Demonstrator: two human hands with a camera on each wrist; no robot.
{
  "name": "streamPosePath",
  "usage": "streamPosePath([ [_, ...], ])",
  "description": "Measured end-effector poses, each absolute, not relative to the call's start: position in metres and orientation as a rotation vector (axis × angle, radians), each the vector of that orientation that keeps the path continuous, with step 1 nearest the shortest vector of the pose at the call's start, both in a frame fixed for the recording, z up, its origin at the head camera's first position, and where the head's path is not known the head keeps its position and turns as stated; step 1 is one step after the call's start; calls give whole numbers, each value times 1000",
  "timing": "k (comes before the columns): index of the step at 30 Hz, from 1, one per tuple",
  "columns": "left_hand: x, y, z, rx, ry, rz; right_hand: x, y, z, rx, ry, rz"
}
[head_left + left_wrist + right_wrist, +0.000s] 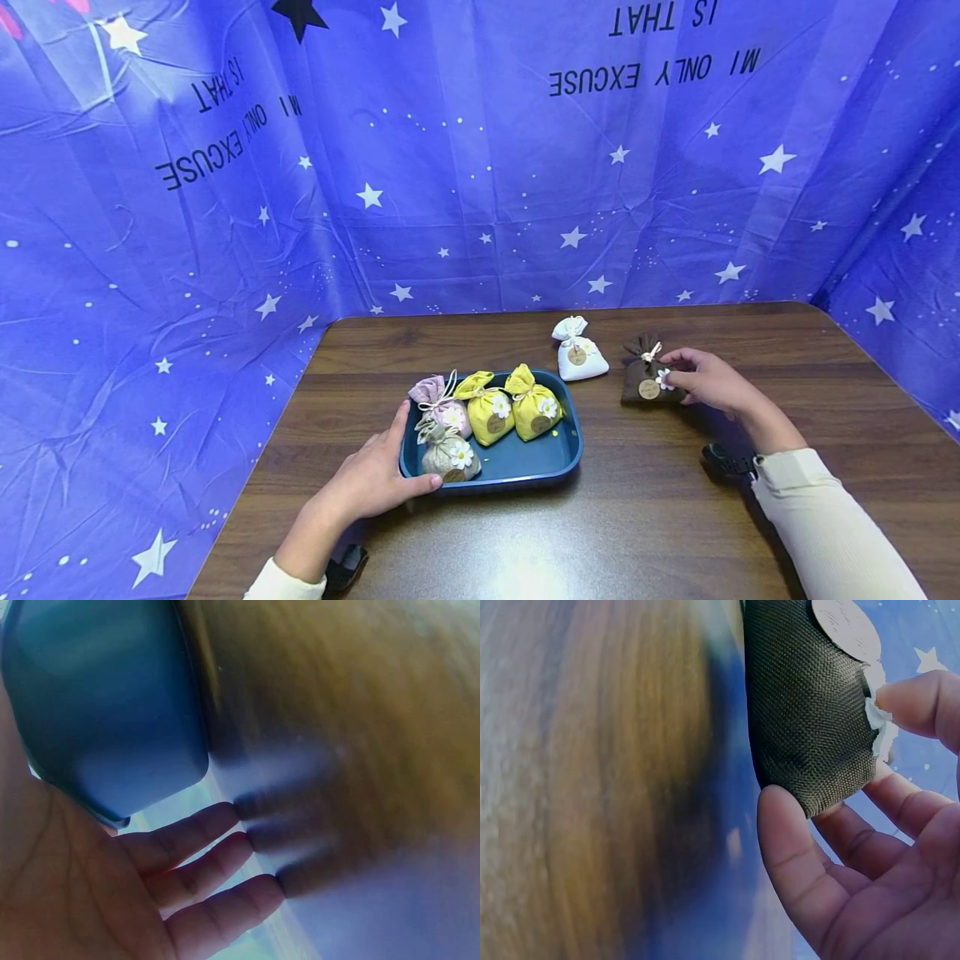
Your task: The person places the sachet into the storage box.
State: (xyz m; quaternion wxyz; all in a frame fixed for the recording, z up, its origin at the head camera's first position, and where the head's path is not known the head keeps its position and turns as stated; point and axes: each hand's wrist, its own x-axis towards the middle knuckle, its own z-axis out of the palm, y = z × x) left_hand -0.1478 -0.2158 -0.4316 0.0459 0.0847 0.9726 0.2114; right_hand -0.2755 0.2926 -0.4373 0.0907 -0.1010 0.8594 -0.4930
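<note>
My right hand (708,382) pinches a dark brown drawstring sachet (637,383) by its right side, thumb at the white flower. Close up in the right wrist view, the fingers lie along the edge of its woven cloth (810,712). My left hand (375,471) rests against the left end of a dark blue tray (525,475), thumb at the front rim. In the left wrist view its fingers (217,919) are extended beside the tray wall (142,712). Inside the tray sit two yellow sachets (491,423), a pink sachet (432,393) and a grey sachet (442,458).
A white sachet (581,360) lies on the wooden table (645,517) behind the tray's right corner, left of the brown one. Blue star-printed curtains (480,183) hang behind the table and at both sides.
</note>
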Motion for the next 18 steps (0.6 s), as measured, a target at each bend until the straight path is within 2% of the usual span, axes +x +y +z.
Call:
streamPosePath([
  [18,-148,-217,-432,243,2959,645,-264,274,-421,-311,2450,-1608],
])
